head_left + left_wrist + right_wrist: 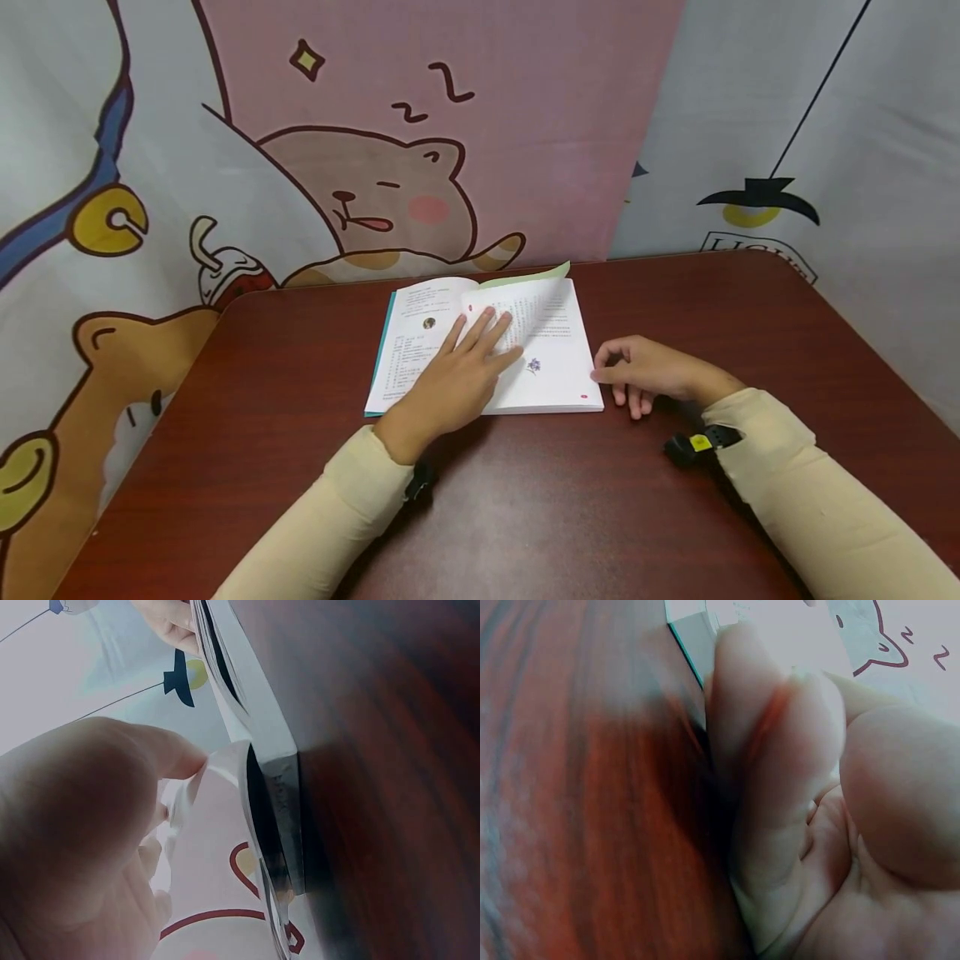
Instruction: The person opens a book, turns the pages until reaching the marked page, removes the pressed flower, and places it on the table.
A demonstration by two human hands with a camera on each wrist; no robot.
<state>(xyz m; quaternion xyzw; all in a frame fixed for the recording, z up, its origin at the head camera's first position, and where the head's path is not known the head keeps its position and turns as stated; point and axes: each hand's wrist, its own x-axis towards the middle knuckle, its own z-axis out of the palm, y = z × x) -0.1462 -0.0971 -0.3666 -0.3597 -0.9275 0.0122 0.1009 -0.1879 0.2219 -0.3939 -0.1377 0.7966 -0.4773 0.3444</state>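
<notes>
I see an open book (555,382) lying under the left hand (452,379), with the right hand (643,371) just beside it.
On my feed the left hand is spread wide, fingers straight against a curling page (510,304); the right curls loosely at the book's right edge, gripping nothing I can see, and I can't tell whether its thumb touches. The book lies flat on the surface (517,508), top pointing away from the hands, long axis running side to side.
</notes>
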